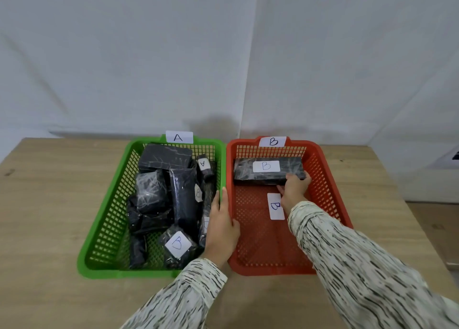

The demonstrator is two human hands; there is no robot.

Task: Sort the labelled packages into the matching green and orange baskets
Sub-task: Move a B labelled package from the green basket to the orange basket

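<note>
Head view puts the long black package [268,170], marked B on its white sticker, lying flat across the far end of the orange basket [331,184]. Your right grip [294,189] is on the package's near right corner, fingers curled over its edge and holding it. That arm reaches in over the basket's near right side, its streaked pale sleeve [360,266] crossing the rim. Just beside the wrist, a loose white label [275,206] marked B lies on the basket floor.

Your left grip [221,226] rests flat where the two baskets meet, fingers straight and pointing away from you and holding nothing, the thumb on the orange side.

To its left, the green basket [106,204] holds a heap of black wrapped packages. Among them are a square package [177,244] marked B near the front, a tall package [186,199] with a B sticker on its side, and a small roll [204,167] marked A at the back. A white tag [179,137] marked A stands on the green basket's far rim, and a second tag [273,141] marked B on the orange one's. Both baskets sit side by side on the wooden bench [49,204], with a white cloth [223,55] hanging behind.
</note>
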